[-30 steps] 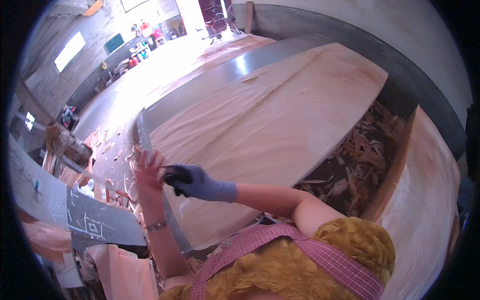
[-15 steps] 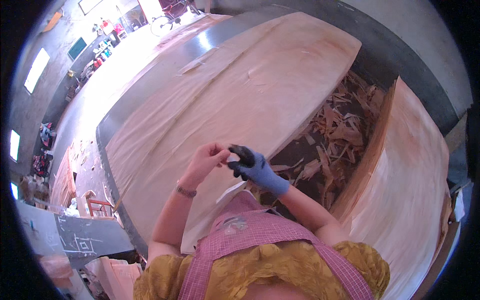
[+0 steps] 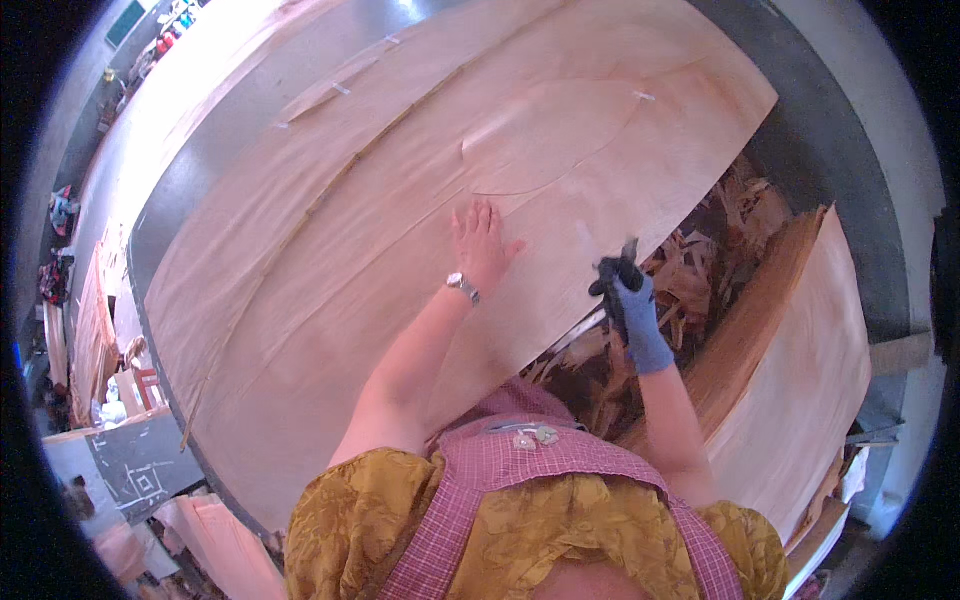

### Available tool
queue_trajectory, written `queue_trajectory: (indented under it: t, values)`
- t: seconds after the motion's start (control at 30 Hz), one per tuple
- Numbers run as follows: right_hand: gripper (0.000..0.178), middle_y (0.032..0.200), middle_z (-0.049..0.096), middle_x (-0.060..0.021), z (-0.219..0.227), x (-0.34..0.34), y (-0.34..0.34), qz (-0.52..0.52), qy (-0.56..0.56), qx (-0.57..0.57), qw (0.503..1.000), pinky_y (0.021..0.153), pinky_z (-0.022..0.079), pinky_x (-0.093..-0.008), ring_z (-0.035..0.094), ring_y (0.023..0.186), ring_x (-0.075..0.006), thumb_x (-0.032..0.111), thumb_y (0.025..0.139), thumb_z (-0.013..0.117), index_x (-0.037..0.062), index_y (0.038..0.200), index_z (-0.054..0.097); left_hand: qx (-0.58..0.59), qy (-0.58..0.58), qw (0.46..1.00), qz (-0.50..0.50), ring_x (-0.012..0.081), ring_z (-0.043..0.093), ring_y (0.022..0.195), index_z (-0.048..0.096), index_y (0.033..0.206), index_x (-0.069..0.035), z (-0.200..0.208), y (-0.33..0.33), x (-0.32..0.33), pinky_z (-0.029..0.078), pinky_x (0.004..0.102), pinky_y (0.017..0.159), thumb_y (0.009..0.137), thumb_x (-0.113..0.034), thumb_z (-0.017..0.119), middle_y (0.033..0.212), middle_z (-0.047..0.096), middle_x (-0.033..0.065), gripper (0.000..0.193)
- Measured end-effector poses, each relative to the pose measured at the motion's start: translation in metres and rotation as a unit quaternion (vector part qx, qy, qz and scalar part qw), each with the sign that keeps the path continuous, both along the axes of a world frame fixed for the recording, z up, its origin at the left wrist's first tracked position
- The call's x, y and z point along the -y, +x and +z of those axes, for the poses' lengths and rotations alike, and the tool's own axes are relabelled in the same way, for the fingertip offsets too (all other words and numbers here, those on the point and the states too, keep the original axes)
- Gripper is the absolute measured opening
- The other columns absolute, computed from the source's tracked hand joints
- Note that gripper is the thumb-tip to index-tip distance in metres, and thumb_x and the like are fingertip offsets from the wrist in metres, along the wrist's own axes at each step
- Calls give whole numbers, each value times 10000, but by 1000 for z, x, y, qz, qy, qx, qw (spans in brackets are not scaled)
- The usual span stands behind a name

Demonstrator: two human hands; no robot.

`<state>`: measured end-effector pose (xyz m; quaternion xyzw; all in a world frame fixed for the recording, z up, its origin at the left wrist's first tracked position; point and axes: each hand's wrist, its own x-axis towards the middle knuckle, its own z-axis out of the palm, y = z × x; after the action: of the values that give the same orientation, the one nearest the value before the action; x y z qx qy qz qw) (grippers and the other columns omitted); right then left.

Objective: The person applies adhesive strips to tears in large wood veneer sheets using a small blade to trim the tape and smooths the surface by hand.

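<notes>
My bare left hand (image 3: 483, 240), with a watch at the wrist, lies flat with fingers stretched on a large, thin, pale wood veneer sheet (image 3: 330, 310). Just beyond its fingertips a curved crack (image 3: 540, 188) runs across the sheet. My right hand (image 3: 632, 305), in a blue-grey glove with black palm and fingers, is held near the sheet's right edge. Its fingers are curled around something dark that I cannot make out. Above them shows a faint whitish, see-through patch, too blurred to name. Small white pieces (image 3: 643, 96) stick to the veneer.
A long thin strip (image 3: 355, 160) lies across the sheet. Veneer scraps (image 3: 690, 270) fill the gap right of it. Beyond stands a tall stack of veneer sheets (image 3: 790, 390). The dark table edge (image 3: 140, 290) curves along the left. More veneer (image 3: 215, 545) lies at lower left.
My hands were together over the sheet's near part. Now they are apart: the left has moved forward and flattened on the veneer, the right has gone rightward. The view has shifted too.
</notes>
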<state>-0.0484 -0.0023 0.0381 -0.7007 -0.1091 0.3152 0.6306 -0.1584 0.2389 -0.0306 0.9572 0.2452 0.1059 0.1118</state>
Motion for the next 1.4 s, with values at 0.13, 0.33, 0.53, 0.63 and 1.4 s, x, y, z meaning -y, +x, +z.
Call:
queue_trajectory:
  t: [0.13,0.33,0.53,0.63,1.4]
  values:
    - [166,707,687,-76,-10,-37,79,-16,9,-75,997,393,296,-211,405,410,-48,207,945,633,81,1044,677,-185,-153,964,-118,289,435,1327,478,1401,-113,48,-1,7,221,497,1157,886,-317,627,1456,470,111,574]
    - [160,701,674,-88,-46,-103,151,55,-52,-139,987,388,307,-211,395,404,-54,211,950,608,90,1039,663,77,-62,994,-39,259,470,1275,491,1393,-151,33,69,-3,334,477,1068,869,-170,607,1428,507,34,536]
    - [169,700,669,-68,-78,-102,184,111,-70,-178,975,402,339,-218,445,424,-64,219,959,584,92,1030,670,69,-85,993,-36,265,443,1288,497,1379,-108,13,158,1,340,460,1053,827,-125,585,1430,499,27,559]
    - [172,717,674,-57,-76,-102,186,115,-70,-209,969,414,355,-218,481,449,-69,227,961,589,91,1022,675,-49,-68,996,-13,247,436,1293,521,1373,-158,12,169,8,300,455,1087,840,-175,617,1451,486,7,542]
    - [168,721,661,-37,-83,-92,355,251,-176,120,944,472,432,-266,565,548,-99,240,962,583,73,983,583,-30,35,994,-99,226,440,1282,533,1340,-101,-5,313,36,344,453,1011,812,-134,568,1453,456,52,531]
